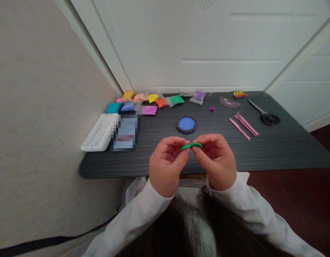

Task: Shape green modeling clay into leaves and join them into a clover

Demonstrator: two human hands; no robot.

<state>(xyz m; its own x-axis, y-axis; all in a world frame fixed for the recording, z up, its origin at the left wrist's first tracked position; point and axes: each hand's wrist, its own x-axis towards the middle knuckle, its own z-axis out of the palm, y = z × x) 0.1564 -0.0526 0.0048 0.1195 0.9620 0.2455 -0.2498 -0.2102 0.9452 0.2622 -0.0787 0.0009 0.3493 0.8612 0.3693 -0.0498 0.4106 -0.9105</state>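
Observation:
Both my hands are raised over the near edge of the dark table and pinch a short green clay strip between them. My left hand grips its left end with thumb and fingers curled. My right hand grips the right end the same way. Just beyond the strip lies a blue clay disc with a brown beaded rim, flat on the table.
Several small bags of coloured clay lie at the back left, beside a white tray and a blurred booklet. Pink modelling tools, black scissors, a dark clay semicircle and a tiny purple piece lie to the right. White doors stand behind.

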